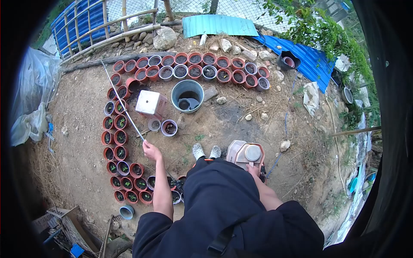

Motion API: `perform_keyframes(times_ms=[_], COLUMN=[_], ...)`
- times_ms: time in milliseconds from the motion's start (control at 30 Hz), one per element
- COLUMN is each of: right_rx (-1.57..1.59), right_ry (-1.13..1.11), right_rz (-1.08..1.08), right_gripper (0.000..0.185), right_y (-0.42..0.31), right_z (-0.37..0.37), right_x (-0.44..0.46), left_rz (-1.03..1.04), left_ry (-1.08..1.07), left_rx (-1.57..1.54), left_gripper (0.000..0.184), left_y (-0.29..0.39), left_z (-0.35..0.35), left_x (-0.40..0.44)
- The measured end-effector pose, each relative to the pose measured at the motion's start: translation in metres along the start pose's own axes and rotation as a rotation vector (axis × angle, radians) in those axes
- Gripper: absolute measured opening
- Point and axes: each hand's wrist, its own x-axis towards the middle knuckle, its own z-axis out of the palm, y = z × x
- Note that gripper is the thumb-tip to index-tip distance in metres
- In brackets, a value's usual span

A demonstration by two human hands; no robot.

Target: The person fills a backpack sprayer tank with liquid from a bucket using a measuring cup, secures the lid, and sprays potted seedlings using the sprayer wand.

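In my left hand (152, 151) is a long thin spray wand (124, 106), its tip pointing up and left across the rows of pots. Small green seedlings (121, 122) grow in several of the pots beneath it. My right hand (254, 170) is closed at the near side of a sprayer tank (239, 151), a translucent, pinkish-brown box with a round pale lid (253, 152). The tank is beside my right hip. Exactly which part my right fingers grip is partly hidden.
Soil-filled pots (195, 59) curve along the back and left. Before me stand a large bucket (187, 95) of dark water, an upturned pinkish stool (150, 103) and a purple-rimmed pot (169, 127). Stones (285, 145) and a blue cord (285, 124) lie right. A bamboo fence (124, 19) stands behind.
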Motion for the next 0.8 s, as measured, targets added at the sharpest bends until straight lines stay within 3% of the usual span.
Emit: perform_keyframes(times_ms=[233, 500, 567, 700, 800], right_rx=[0.171, 0.262, 0.215, 0.093, 0.062], right_ry=[-0.042, -0.082, -0.074, -0.044, -0.026], right_rz=[-0.017, 0.008, 0.016, 0.010, 0.045], right_gripper=[0.026, 0.019, 0.022, 0.028, 0.030], right_y=[-0.005, 0.004, 0.003, -0.016, -0.006], right_z=[0.011, 0.025, 0.023, 0.011, 0.008], right_x=[0.022, 0.043, 0.041, 0.011, 0.011], left_rz=[0.045, 0.156, 0.179, 0.307, 0.375], left_ry=[-0.004, -0.346, -0.567, -0.698, -0.936], left_rx=[0.042, 0.124, 0.100, 0.053, 0.030], left_gripper=[0.042, 0.037, 0.035, 0.033, 0.034], left_y=[-0.014, -0.010, -0.004, 0.003, 0.022], left_z=[0.024, 0.019, 0.019, 0.033, 0.047], left_x=[-0.001, -0.051, -0.070, -0.107, -0.128])
